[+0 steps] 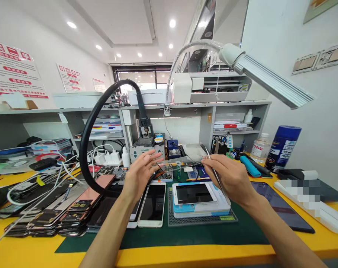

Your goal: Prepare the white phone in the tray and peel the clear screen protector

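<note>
My left hand (142,175) is raised with its fingers spread, close to the left end of a thin, see-through sheet (182,162). Whether it touches that end I cannot tell. My right hand (227,173) is closed around metal tweezers (217,178), and its fingertips meet the sheet's right end. Below the hands, a white-framed phone (195,193) with a dark screen lies on a blue and white box (202,210). That box rests on a grey grid mat (191,222). Left of it, a white phone (153,204) lies face up.
Stacked phone parts (74,214) and white cables crowd the left. A black hose (86,149) arches beside my left arm. A dark tablet (283,206), a blue spray can (283,149) and a clear bottle (260,147) are at the right. A lamp (271,76) hangs overhead.
</note>
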Demonstrator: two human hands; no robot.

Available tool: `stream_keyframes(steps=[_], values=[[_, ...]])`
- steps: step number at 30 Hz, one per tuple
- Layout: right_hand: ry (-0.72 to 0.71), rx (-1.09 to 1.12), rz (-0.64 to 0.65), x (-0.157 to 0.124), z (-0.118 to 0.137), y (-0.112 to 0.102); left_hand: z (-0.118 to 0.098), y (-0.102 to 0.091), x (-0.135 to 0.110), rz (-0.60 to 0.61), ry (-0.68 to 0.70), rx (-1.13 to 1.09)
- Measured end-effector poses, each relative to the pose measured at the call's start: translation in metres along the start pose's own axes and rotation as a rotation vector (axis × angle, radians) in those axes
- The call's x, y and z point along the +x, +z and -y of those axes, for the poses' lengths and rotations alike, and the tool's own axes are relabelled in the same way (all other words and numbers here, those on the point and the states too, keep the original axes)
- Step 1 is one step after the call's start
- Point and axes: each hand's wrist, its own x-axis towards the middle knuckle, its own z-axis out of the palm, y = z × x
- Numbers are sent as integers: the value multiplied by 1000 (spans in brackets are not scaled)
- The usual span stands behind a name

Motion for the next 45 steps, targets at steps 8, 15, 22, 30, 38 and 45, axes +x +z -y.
stream_keyframes(steps=[8,15,22,30,38,45], values=[[-17,-26,92,1,8,-4,37,34,-36,-155,212,-13],[-6,-3,88,-1,20,7,46,44,-39,-271,179,-116],[44,49,2,-5,26,0,51,32,-38,-358,234,-132],[561,6,-104,-39,51,-33,46,24,-38,-463,290,-160],[950,569,-316,-33,132,-27,56,36,-55,-404,241,-219],[708,553,-293,-35,144,-2,85,58,-80,-472,122,-352]])
